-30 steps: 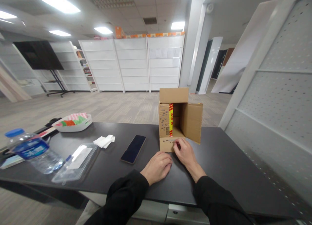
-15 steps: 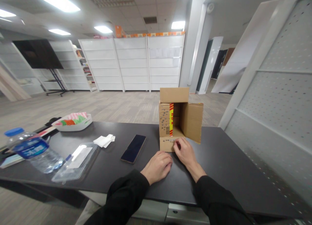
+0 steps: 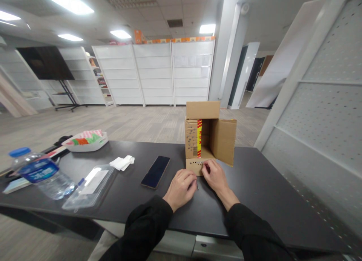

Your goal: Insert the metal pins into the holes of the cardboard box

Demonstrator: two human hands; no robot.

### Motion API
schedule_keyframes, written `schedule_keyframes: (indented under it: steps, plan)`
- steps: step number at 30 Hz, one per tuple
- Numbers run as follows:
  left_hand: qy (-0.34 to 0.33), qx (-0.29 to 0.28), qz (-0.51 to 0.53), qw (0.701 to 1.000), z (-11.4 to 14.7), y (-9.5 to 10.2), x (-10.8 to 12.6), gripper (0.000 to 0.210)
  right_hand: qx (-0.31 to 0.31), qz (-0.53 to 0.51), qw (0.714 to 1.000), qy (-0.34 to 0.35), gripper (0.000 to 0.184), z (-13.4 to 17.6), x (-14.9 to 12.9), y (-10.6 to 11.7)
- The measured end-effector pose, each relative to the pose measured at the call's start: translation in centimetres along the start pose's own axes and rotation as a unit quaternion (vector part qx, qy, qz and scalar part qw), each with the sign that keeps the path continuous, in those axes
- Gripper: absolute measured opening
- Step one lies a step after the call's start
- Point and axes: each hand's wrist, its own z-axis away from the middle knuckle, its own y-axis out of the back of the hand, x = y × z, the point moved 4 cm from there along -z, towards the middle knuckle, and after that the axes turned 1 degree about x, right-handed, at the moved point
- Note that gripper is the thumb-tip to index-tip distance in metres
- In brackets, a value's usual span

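Note:
A cardboard box (image 3: pixel 190 140) stands on its side on the dark desk, its open mouth toward me and its flaps folded out. Small dark and silvery spots mark its left flap and the bottom flap (image 3: pixel 193 170). My right hand (image 3: pixel 217 179) rests at the bottom flap, thumb and fingers pinched; what they hold, if anything, is hidden. Just left of it, my left hand (image 3: pixel 180 188) is curled near the desk top in front of the box. A small thin metal piece (image 3: pixel 197 185) pokes out by its fingertips.
Left of my hands lie a phone (image 3: pixel 155 172), folded white tissues (image 3: pixel 122 163) and a clear plastic case (image 3: pixel 89 187). A water bottle (image 3: pixel 42 174) leans at the far left, before a white tray (image 3: pixel 96 143). A perforated panel (image 3: pixel 319 118) rises along the right.
My left hand has lifted and turned slightly, and a thin metal piece now shows at its fingertips. My right hand stays pinched at the box flap.

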Motion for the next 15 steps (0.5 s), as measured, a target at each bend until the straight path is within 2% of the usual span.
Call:
schedule_keyframes:
  steps: [5, 11, 15]
  plan:
    - [0.024, 0.036, -0.046, 0.998, -0.4, 0.8, -1.5, 0.015, -0.007, 0.001, 1.000, 0.001, 0.010, 0.0, -0.1, 0.0]
    - [0.064, 0.055, -0.081, 0.993, -0.8, 1.6, -4.0, 0.015, -0.015, 0.005, 1.000, -0.008, 0.009, 0.1, 0.0, 0.0]
    - [0.091, 0.055, -0.105, 0.989, -0.9, 1.5, -5.3, 0.015, -0.014, 0.007, 1.000, 0.000, 0.010, 0.1, 0.0, 0.0]
